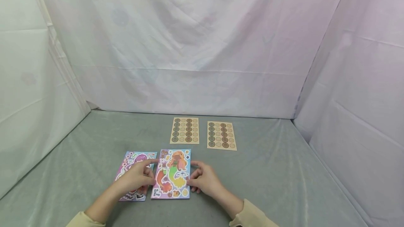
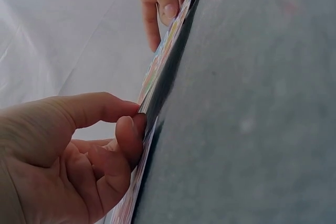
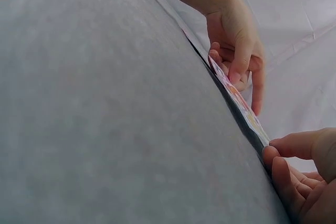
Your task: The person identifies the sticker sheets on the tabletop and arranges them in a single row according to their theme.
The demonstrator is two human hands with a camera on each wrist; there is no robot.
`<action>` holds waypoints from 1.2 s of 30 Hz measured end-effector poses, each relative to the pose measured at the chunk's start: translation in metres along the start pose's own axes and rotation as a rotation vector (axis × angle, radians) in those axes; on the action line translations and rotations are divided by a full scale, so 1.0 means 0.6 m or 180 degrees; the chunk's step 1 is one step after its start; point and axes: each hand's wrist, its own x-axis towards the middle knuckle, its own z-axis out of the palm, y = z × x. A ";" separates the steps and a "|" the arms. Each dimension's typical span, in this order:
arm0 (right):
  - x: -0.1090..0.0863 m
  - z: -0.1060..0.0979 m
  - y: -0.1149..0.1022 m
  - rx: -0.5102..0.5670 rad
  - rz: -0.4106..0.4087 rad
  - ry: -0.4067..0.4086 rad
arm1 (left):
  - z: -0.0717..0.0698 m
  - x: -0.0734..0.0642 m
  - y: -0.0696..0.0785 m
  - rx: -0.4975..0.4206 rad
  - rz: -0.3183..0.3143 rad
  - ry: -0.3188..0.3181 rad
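Observation:
A mermaid sticker sheet [image 1: 173, 174] with an orange-haired figure and a green-yellow tail lies between both hands. My left hand [image 1: 134, 178] pinches its left edge between thumb and curled fingers, while my right hand [image 1: 205, 179] pinches the right edge. In the right wrist view the sheet [image 3: 239, 98] is slightly raised, with a dark shadow strip under it. Beneath my left hand lies a second sticker sheet [image 1: 140, 157] with a purple-haired figure, partly hidden by the hand and wrist.
Two beige sheets of round stickers lie farther back, a left one [image 1: 184, 130] and a right one [image 1: 221, 135]. The grey tabletop [image 1: 268, 171] is bordered by white cloth [image 1: 195, 45] at the back and both sides.

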 end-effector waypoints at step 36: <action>-0.009 0.012 -0.022 -0.0238 0.0166 -0.0042 | 0.005 -0.001 0.006 0.0334 -0.0156 0.0170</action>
